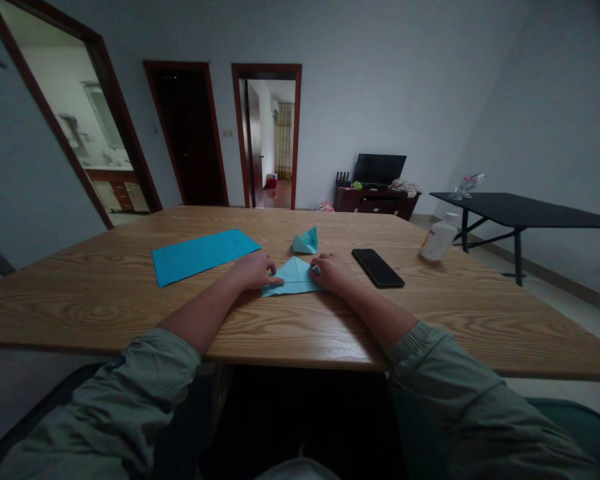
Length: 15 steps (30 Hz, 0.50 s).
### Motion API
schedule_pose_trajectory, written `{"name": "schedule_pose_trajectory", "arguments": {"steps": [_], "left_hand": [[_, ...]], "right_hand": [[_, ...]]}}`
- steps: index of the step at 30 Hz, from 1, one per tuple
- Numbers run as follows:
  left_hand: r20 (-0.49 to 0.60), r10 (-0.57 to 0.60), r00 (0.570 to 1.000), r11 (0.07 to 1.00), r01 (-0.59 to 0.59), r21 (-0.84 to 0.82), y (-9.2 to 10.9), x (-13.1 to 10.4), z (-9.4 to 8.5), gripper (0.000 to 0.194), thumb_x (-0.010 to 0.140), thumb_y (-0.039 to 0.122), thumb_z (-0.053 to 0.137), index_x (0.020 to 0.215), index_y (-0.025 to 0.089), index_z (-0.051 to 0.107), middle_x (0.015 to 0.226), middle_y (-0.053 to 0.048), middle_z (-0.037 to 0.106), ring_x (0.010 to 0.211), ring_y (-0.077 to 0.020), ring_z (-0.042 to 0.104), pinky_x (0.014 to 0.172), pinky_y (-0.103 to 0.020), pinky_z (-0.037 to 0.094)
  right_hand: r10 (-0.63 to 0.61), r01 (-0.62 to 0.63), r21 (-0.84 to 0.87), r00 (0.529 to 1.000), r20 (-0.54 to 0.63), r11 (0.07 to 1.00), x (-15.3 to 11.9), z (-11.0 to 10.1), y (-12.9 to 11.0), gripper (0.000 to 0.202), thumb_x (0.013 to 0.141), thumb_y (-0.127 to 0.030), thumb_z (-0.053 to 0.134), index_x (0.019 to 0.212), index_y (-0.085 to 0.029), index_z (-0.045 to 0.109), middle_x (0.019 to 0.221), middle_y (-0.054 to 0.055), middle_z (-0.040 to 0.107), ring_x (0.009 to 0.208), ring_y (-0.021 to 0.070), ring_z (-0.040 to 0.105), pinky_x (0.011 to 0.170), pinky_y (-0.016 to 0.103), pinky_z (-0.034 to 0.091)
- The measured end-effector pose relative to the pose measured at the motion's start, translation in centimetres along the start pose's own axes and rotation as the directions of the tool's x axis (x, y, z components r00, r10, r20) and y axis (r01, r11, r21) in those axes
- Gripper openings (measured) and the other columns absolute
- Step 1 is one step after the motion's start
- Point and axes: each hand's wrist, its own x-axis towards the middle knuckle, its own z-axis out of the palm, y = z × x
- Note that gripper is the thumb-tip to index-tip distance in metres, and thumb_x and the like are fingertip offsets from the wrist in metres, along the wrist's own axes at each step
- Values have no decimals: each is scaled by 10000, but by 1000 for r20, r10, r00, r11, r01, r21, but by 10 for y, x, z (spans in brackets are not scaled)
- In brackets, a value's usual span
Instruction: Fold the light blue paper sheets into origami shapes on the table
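— How many papers?
— Three on the counter (300,333): one flat sheet (205,255), one small folded piece (306,241), one triangle (295,275); its tip points away from me, long axis left-right.
— Hands?
— Two, apart: left hand (254,272) and right hand (333,272) touch its sides; pinching, I cannot tell.

From where I stand, this looks like the main room of a home. A television (380,169) sits on a low dark cabinet (373,201) against the far wall, cloth heaped beside it. The open doorway on the left shows a washroom with a mirror (103,115) over a counter (111,171); the far one shows a curtained room, its curtain (283,140) patterned.
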Motion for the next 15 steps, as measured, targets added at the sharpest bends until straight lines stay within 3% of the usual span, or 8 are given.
{"name": "schedule_pose_trajectory", "arguments": {"steps": [8,15], "left_hand": [[16,-80,997,996,79,41,-3,2,4,494,687,678,559,893,252,701,915,-60,662,809,-214,586,651,-272,390],[40,-167,985,980,162,117,-4,4,6,528,707,691,513,942,251,688,929,-64,684,845,-218,604,639,-266,393]], "right_hand": [[118,-117,25,993,-26,993,-2,0,3,361,853,-375,485,1120,-170,617,1104,143,582,1025,287,520,870,353,390],[129,-126,63,991,-43,990,-3,-5,1,344,831,-335,520,1111,-156,611,1079,129,587,994,255,547,874,317,389]]}}
